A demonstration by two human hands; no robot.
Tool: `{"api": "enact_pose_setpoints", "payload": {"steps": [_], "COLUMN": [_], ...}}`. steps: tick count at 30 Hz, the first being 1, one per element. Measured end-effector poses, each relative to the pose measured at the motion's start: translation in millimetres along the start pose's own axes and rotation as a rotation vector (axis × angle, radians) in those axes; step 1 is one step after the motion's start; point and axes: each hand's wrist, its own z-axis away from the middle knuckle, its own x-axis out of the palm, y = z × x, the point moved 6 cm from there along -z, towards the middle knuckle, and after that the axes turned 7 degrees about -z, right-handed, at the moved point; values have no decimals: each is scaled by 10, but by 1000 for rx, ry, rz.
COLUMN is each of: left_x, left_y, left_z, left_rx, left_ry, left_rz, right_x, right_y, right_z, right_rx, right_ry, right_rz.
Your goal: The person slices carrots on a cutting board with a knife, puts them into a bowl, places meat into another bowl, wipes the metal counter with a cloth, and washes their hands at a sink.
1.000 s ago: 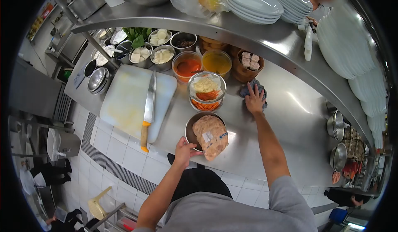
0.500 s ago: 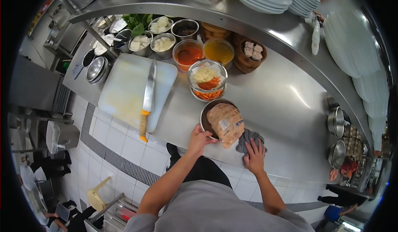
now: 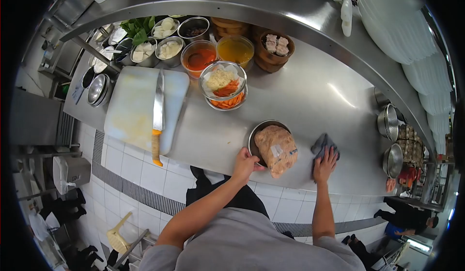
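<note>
My left hand point(image 3: 246, 164) grips the near left rim of a metal bowl point(image 3: 254, 140). A large bag of pinkish minced meat point(image 3: 276, 150), with a white label, sits in the bowl and bulges over its near edge. To the right, my right hand point(image 3: 325, 166) lies with fingers spread on a crumpled grey cloth point(image 3: 323, 145), pressed on the steel counter point(image 3: 310, 101). The cloth and the bowl are apart.
A white cutting board point(image 3: 131, 111) holds a knife point(image 3: 159, 106) with a yellow handle. Stacked bowls of shredded food point(image 3: 224, 84), sauce tubs point(image 3: 235, 51) and a bamboo steamer point(image 3: 273, 53) stand behind. A steel shelf point(image 3: 223, 9) carrying plates overhangs the counter.
The bowl with the bagged meat and my left hand have moved right along the counter. My right hand and the cloth have slid farther right, away from the bowl. The view has shifted somewhat.
</note>
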Motion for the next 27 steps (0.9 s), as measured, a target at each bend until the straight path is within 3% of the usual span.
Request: {"api": "enact_pose_setpoints", "payload": {"steps": [4, 6, 8, 10, 11, 13, 14, 18, 21, 27], "left_x": [54, 86, 112, 136, 116, 108, 93, 48, 45, -133], "left_y": [-201, -340, -347, -356, -356, -339, -323, -265, -276, -202], "left_z": [183, 190, 231, 233, 226, 201, 199, 179, 125, 257], "left_rx": [-60, -43, -57, -78, -85, -92, -84, -60, -59, -80], "left_ry": [-31, -43, -12, 2, 19, 30, 34, 52, 40, 20], "left_rz": [47, 111, 110, 107, 86, 69, 42, -33, -59, -114], "right_x": [314, 909, 864, 905, 741, 760, 761, 534, 543, 607], "right_y": [378, 840, 364, -16, -425, -901, -1108, -1714, -1837, -2203], "right_z": [-962, -1714, -2125, -2534, -2533, -2537, -2471, -2208, -2116, -2062], "right_rx": [-47, -296, -232, 1, 63, 3, -99, -188, -155, -289], "right_ry": [133, 153, -98, -256, -429, -580, -580, -618, -612, -570], "right_rz": [8, 301, 430, 78, 52, 63, 96, 112, 111, 81]}}
